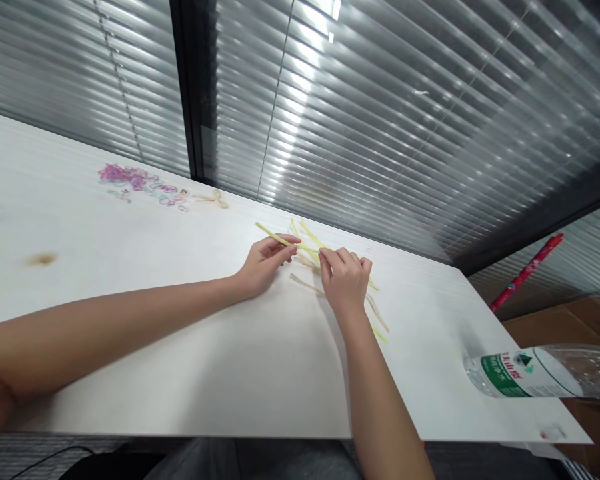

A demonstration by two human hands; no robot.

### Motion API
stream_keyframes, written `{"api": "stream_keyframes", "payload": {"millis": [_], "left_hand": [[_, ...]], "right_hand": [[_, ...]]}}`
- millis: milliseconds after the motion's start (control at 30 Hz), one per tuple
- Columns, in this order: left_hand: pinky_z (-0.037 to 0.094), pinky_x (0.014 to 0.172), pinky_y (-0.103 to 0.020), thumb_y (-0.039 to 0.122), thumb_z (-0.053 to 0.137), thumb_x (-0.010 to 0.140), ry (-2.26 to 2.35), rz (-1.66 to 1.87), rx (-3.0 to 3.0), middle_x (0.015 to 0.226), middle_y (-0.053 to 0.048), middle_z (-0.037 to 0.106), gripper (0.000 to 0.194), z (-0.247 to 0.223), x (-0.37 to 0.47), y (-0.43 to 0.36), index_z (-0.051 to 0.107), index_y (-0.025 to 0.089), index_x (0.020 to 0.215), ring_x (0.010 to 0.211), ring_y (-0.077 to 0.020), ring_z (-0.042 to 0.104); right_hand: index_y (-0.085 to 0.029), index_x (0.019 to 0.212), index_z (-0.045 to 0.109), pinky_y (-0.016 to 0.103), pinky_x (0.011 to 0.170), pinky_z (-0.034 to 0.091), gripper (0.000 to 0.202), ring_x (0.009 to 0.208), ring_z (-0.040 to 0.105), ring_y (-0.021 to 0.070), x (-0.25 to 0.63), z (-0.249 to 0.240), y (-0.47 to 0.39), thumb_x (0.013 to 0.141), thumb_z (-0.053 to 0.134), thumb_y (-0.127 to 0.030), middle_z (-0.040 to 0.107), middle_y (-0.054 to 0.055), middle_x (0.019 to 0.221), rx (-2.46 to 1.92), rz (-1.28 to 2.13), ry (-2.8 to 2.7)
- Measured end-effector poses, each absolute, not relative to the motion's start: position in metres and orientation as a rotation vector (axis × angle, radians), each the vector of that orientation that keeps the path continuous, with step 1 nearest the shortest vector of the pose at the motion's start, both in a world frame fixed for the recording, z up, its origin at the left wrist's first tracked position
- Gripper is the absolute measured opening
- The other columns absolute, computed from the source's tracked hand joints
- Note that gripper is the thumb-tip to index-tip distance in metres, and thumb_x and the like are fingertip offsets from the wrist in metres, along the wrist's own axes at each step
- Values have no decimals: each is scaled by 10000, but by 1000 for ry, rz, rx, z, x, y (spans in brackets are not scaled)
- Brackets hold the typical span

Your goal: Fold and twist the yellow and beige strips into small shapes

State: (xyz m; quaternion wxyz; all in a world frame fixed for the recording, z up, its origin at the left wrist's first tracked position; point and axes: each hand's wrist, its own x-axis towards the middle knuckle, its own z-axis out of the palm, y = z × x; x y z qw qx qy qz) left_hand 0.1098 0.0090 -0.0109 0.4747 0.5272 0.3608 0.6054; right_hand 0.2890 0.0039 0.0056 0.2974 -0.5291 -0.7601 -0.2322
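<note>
My left hand (264, 265) pinches a yellow pipe cleaner (269, 231) between thumb and fingers, its free end pointing up and to the left. A short way to the right, my right hand (347, 279) grips the same yellow stem with closed fingertips. Under and around the hands lie several loose stems, among them a yellow pipe cleaner (310, 233) behind the right hand and a beige pipe cleaner (306, 284) in front of it. The right hand partly covers this bunch. Farther left on the table rests a beige stem twisted into loops (215, 198).
A pile of small purple and multicoloured bands (140, 181) lies at the back left of the white table (260, 373). A clear water bottle (530, 371) stands at the right edge. Window blinds (380, 113) rise behind the table. A red stick-like object (527, 272) leans beyond its right end.
</note>
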Motion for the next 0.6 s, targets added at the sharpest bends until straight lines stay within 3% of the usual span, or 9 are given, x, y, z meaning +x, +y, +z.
{"api": "stream_keyframes", "payload": {"millis": [133,333,500,600], "left_hand": [[443,642,-274,432,688,750,889,1493,1271,786,-45,668,315,-13,109,12,701,159,907,672,-129,568],[446,687,-286,451,711,723,950,1325,1285,899,-83,716,306,-19,110,16,732,170,843,831,-188,631],[448,686,-287,473,705,719,978,1273,1262,881,-83,726,339,-17,111,15,732,175,878,847,-200,638],[447,659,-285,487,701,716,980,1283,1248,878,-92,723,357,-14,111,14,727,164,865,816,-197,635]], "right_hand": [[-254,977,675,314,692,205,186,698,507,120,286,3,3,936,495,-274,645,2,778,-1517,-632,-1954],[-242,1016,675,303,644,237,232,642,564,119,287,-1,5,949,457,-283,693,3,754,-1689,-588,-1826],[-221,1131,645,276,694,352,281,831,649,138,289,-4,7,964,426,-271,720,44,1009,-1546,-549,-1802],[-193,1153,641,273,761,416,303,931,653,161,288,-5,8,966,414,-264,711,68,1064,-1436,-519,-1783]]}}
